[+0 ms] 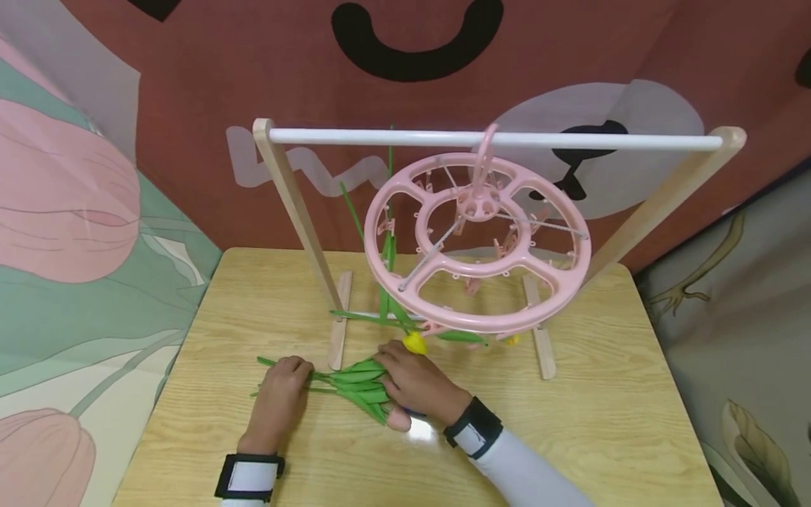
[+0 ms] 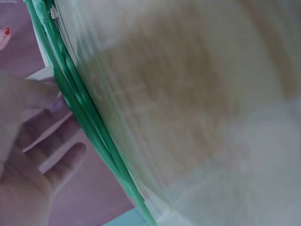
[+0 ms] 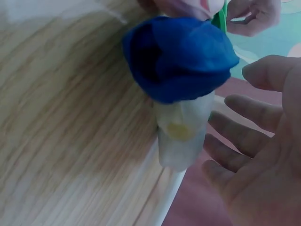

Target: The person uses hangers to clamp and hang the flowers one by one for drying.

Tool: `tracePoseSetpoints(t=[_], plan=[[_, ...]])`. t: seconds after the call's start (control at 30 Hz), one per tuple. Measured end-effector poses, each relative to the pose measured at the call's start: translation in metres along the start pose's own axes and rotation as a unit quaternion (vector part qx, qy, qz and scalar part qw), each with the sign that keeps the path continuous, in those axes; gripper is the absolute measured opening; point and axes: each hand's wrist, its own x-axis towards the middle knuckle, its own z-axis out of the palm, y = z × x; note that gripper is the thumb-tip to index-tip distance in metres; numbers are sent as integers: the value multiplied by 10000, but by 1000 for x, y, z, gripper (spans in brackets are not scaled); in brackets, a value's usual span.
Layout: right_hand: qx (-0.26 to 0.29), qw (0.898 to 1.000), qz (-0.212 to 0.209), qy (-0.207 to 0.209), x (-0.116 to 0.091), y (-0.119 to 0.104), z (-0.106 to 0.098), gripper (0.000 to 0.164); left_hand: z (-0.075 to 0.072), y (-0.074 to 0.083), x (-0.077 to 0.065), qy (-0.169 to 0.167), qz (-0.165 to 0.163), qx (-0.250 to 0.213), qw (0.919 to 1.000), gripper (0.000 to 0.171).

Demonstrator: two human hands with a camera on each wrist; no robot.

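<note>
A bunch of artificial tulips with green leaves (image 1: 359, 384) lies on the table between my hands. My left hand (image 1: 285, 387) is at the stems (image 2: 87, 108), its fingers spread apart and fingertips right beside them. At the flower end, my right hand (image 1: 421, 384) has its fingers extended over the bunch. In the right wrist view its fingertips (image 3: 218, 115) are close to a white tulip (image 3: 181, 141). A blue tulip (image 3: 183, 61) and a pink tulip (image 3: 188, 7) sit beside the white one. My right hand partly hides these blooms in the head view.
A pink round clip hanger (image 1: 478, 324) hangs from the white bar (image 1: 380, 136) of a wooden stand (image 1: 298, 204). Green stems and leaves hang about its left side, with a yellow tulip (image 1: 415, 343) near my right hand. The stand's feet (image 1: 538, 345) rest on the table (image 1: 570, 436).
</note>
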Motion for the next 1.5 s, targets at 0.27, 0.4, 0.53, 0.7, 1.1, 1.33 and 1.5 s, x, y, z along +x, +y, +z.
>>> tracePoseSetpoints(t=[0.27,0.4,0.53,0.7,1.1,1.33,1.5], plan=[[296,9990,304,-107,-6,8,-4,42,1,1,-4,-224,107,40,9997,19],[295,9989,324,-164,-8,9,-7,42,-1,2,-5,-75,240,208,9995,22],[320,9983,426,-249,-10,6,-12,42,-9,5,-3,-61,304,313,9990,28],[340,9989,290,-166,-10,-1,-18,41,-22,15,3,-125,280,465,9984,31],[190,9998,25,73,-10,-3,-20,34,-53,44,23,366,792,649,9941,34],[232,9992,302,102,-13,-1,-25,28,-66,54,30,558,899,633,9924,35],[337,9984,364,282,-18,1,-29,21,-71,59,35,734,939,548,9914,33]])
